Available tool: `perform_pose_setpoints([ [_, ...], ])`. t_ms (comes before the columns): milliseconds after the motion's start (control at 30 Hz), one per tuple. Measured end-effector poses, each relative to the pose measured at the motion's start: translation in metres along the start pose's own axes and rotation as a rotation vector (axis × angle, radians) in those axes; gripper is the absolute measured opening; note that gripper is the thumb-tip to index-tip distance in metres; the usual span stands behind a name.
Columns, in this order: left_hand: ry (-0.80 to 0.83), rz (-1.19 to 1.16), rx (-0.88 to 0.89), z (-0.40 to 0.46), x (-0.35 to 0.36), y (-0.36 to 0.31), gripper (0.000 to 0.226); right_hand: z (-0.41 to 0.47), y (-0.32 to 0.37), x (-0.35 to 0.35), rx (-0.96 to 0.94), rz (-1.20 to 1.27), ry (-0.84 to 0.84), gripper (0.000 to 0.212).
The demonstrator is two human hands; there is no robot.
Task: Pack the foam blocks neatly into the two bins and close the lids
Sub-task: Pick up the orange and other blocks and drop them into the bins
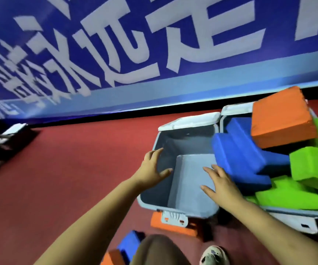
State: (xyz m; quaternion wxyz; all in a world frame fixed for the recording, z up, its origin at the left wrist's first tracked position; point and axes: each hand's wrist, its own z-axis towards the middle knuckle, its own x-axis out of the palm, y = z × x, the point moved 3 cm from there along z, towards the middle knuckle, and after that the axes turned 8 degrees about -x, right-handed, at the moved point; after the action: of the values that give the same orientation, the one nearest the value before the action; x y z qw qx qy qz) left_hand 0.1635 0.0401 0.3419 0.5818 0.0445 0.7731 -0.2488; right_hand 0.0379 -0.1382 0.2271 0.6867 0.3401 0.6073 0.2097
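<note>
An empty grey bin [155, 202] stands open on the red floor, its white lid [189, 121] tipped back. My left hand [152, 166] rests on the bin's left rim, fingers relaxed. My right hand [222, 185] hovers over the bin's right side with fingers spread, holding nothing. The second bin [292, 214] on the right is heaped with a blue block [240, 155], an orange block [282, 119] and green blocks [313, 165] sticking out above its rim.
An orange block [173, 225] lies on the floor under the empty bin's front latch. A blue block [130, 243] and another orange one [112, 257] lie near my knee and shoe [214, 254]. A blue banner wall [116, 54] runs behind.
</note>
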Motion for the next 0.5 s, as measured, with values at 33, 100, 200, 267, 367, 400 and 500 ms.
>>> perform_pose_setpoints([
  [33, 0.008, -0.012, -0.028, -0.012, -0.006, 0.032, 0.08, -0.005, 0.011, 0.019, 0.006, 0.003, 0.066, 0.065],
  [100, 0.033, -0.042, -0.093, -0.033, -0.007, 0.095, 0.079, -0.011, 0.036, 0.052, 0.063, 0.046, 0.146, 0.063],
  [200, 0.092, -0.101, -0.227, -0.063, 0.01, 0.18, 0.079, 0.003, 0.085, 0.079, 0.107, 0.135, 0.152, 0.056],
  [267, 0.134, -0.159, -0.308, -0.081, 0.03, 0.226, 0.08, 0.023, 0.115, 0.089, 0.049, 0.108, 0.231, 0.049],
  [367, 0.201, -0.2, -0.381, -0.111, 0.07, 0.277, 0.079, 0.042, 0.152, 0.11, 0.041, -0.044, 0.412, 0.041],
  [400, 0.231, -0.205, -0.392, -0.12, 0.084, 0.289, 0.078, 0.045, 0.163, 0.123, 0.051, -0.08, 0.452, 0.042],
  [500, 0.344, -0.172, -0.397, -0.141, 0.124, 0.311, 0.079, 0.032, 0.182, 0.18, 0.083, -0.103, 0.571, 0.044],
])
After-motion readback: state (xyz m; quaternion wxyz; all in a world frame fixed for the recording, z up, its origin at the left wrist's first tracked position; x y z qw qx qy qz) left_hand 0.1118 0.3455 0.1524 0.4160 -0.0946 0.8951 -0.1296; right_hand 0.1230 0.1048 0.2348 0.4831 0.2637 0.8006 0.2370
